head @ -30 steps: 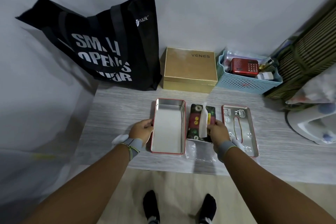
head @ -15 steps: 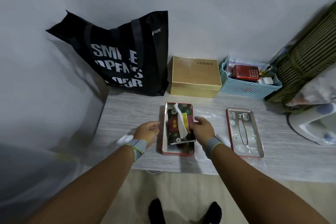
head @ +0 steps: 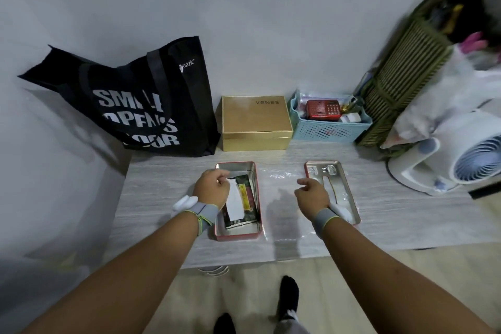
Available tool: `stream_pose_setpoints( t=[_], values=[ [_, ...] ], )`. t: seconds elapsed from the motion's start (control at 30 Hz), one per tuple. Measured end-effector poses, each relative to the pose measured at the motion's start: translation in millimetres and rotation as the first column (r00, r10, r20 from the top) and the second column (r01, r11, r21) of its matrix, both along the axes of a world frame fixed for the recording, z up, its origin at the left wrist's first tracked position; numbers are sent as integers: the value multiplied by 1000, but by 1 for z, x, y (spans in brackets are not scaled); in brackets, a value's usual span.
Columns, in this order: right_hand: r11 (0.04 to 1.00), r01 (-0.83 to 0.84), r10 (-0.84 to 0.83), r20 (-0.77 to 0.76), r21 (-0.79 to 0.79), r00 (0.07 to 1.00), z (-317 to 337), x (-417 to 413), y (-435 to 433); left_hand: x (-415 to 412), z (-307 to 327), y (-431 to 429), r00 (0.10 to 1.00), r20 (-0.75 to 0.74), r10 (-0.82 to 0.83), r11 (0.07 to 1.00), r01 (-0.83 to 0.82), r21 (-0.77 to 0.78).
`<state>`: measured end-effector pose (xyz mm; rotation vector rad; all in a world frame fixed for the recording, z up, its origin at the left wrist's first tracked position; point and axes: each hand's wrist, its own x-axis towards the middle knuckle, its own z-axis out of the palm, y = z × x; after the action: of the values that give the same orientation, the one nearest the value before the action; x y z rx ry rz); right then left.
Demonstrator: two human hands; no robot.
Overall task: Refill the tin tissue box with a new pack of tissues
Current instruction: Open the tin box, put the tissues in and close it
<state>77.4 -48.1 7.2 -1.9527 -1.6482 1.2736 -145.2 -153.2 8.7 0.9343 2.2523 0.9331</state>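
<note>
Head view: the pack (head: 248,195) was seen lying in the tin (head: 235,236), its long axis run away from the person. The far end of the tissue (head: 234,204) was pinched by the left hand (head: 212,189). The lid (head: 347,194) was laid right of the tin, parallel to it. The right hand (head: 312,196), loosely curled and empty, was poised over the lid's near left edge, and was judged much the nearer for the pick-up.

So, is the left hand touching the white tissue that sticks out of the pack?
Touching. In the head view the left hand pinches the top end of the white tissue, over the pack in the tin box.
</note>
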Motion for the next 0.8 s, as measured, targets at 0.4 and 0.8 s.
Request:
stream_pose_setpoints(
  t=[0.4, 0.8],
  values=[
    [989, 104, -99, 48, -107, 994, -20, 107, 76, 114, -24, 90, 968, 205, -141, 984, 161, -80],
    [940, -124, 101, -89, -316, 991, -41, 172, 137, 198, -77, 179, 854, 517, 55, 918, 160, -362]
  ],
)
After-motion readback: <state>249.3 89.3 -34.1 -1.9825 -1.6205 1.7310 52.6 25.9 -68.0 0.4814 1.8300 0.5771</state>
